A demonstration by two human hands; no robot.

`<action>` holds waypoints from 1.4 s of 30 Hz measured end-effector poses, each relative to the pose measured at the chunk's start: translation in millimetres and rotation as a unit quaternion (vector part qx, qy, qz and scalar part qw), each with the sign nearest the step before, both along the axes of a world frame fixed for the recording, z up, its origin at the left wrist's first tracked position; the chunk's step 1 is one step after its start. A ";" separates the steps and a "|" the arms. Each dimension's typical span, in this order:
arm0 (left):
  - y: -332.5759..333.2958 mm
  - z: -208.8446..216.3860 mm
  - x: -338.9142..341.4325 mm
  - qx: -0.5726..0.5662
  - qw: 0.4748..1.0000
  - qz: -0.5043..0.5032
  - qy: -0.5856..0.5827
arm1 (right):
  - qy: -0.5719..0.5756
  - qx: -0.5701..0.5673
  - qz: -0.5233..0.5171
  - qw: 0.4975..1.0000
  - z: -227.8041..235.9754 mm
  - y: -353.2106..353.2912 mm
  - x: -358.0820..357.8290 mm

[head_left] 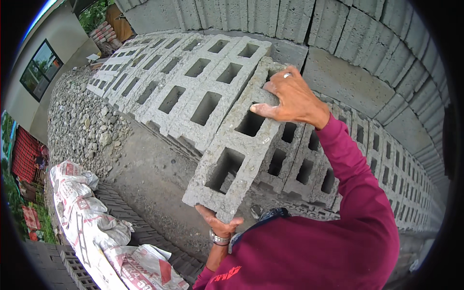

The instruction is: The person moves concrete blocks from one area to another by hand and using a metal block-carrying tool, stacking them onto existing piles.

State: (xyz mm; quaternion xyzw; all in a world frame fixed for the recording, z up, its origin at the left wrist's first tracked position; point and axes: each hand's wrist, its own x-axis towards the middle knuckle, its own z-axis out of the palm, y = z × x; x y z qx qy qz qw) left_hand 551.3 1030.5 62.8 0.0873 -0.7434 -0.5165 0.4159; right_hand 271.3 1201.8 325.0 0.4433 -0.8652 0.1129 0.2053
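Note:
A grey hollow concrete block point(240, 142) slants in front of me, its rectangular hollows facing up toward me. My right hand point(296, 100), with a ring on one finger, is closed on its far end, the thumb at the edge of a hollow. Beneath the near end, my left hand point(220, 224) grips the block from below; a watch is on that wrist, and part of its fingers is hidden. The block's far end lies close against the row of stacked hollow blocks point(186, 79) to its left.
More hollow blocks point(302, 154) stand in a row to the right. Behind rises a tall wall of stacked blocks point(338, 72). Gravel point(89, 116) is heaped at the left, near a building point(29, 96). White sacks point(92, 212) lie over dark blocks point(130, 217) at the lower left.

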 end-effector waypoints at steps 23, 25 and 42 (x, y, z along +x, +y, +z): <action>11.8 -185.8 -83.9 -0.238 0.963 0.122 -0.001 | -0.122 -0.081 0.017 0.989 3.8 20.5 -99.5; 20.3 -212.3 -80.1 -0.219 0.971 0.092 -0.032 | -0.126 -0.075 0.021 0.989 -2.7 21.6 -111.4; -5.2 60.3 -92.1 -0.141 0.988 -0.048 0.048 | 0.108 -0.057 -0.045 0.991 -16.8 24.2 -115.8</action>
